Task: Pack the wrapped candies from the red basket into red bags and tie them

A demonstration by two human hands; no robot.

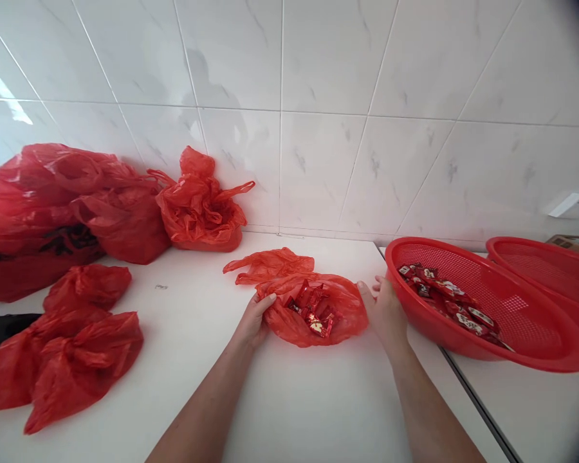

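Pinches the left rim of an open red plastic bag (280, 331) of red-wrapped candies (316, 315) with the left hand (252, 321), and has the right hand (386, 315), thumb and fingers parted, at its right edge, just beside a red mesh basket (525, 308) with more wrapped candies (456, 305). Shows a second red basket (550, 267) farther right, bunched red plastic bags (84, 360) at left, and a marbled tile wall (323, 167) behind the white tabletop (183, 373).

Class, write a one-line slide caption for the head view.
The left hand and right hand flank an open red bag holding wrapped packets, near a red basket.
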